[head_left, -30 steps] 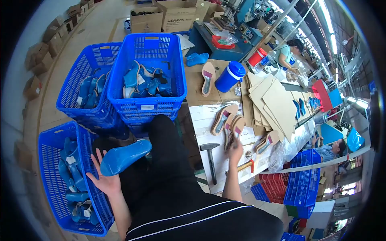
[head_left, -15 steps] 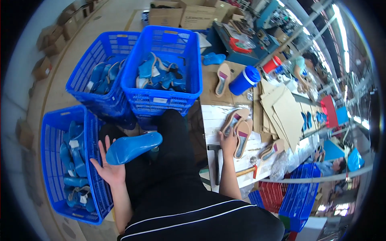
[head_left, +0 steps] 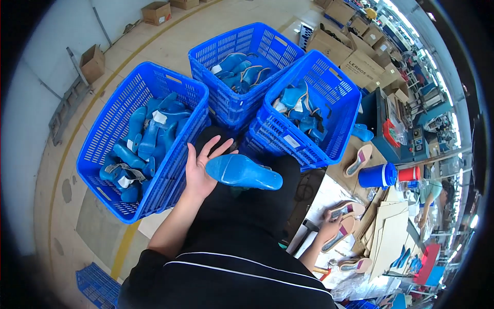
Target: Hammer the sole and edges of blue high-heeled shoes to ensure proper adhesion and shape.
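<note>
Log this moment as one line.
left hand: open under blue shoe last | right hand: on sandal sole, bench | blue crates: hold lasts

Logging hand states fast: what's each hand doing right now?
Left hand: open, fingers spread, blue shoe last resting against the palm.
Right hand: on a sandal sole on the table; grip cannot be told.

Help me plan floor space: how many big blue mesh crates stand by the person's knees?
3: left crate beside the left hand, middle crate ahead, right crate by the table. More may be hidden.
</note>
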Available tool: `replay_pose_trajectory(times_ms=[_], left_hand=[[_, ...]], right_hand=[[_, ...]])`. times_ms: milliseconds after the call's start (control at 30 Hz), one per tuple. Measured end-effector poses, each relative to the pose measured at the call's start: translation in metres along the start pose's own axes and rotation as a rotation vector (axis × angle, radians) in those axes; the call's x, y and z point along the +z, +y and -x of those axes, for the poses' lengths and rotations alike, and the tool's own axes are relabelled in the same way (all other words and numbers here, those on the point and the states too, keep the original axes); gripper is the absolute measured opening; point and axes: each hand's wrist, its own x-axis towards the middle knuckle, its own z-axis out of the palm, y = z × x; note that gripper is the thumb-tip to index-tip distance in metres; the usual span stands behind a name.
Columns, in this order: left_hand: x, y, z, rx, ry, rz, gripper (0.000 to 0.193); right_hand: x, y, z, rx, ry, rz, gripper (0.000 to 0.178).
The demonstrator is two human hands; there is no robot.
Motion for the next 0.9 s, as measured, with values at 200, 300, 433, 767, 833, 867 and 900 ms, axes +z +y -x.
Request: replay_pose_trajectory(times_ms=[200, 300, 433, 767, 833, 867, 900], left_hand=[[-0.005, 0.005, -0.005, 0.017, -0.049, 0.0, 0.087], [-0.006, 0.009, -0.001, 0.003, -0.031, -0.097, 0.086], [-0.011, 0.015, -0.002, -0.074, 0.0, -0.395, 0.092], [0.002, 0.023, -0.029, -0.201, 0.027, -0.71, 0.085], [-0.003, 0.025, -0.033, -0.222, 0.031, -0.659, 0.088], [0.0, 0.025, -0.035, -0.226, 0.067, -0.636, 0.089], [-0.001, 0.025, -0.036, -0.23, 0.071, -0.64, 0.089]], right_hand=[[0.001, -0.025, -0.001, -0.043, 0.011, 0.227, 0.055], [0.0, -0.027, -0.004, 0.043, -0.012, 0.221, 0.05], [-0.035, -0.053, -0.019, -0.032, 0.25, -0.072, 0.046], [-0.138, -0.214, -0.014, 0.501, -0.395, -1.513, 0.04], [-0.131, -0.234, 0.006, 0.591, -0.624, -1.656, 0.037], [-0.134, -0.249, 0.018, 0.6, -0.695, -1.575, 0.037], [-0.141, -0.266, 0.028, 0.608, -0.768, -1.493, 0.04]])
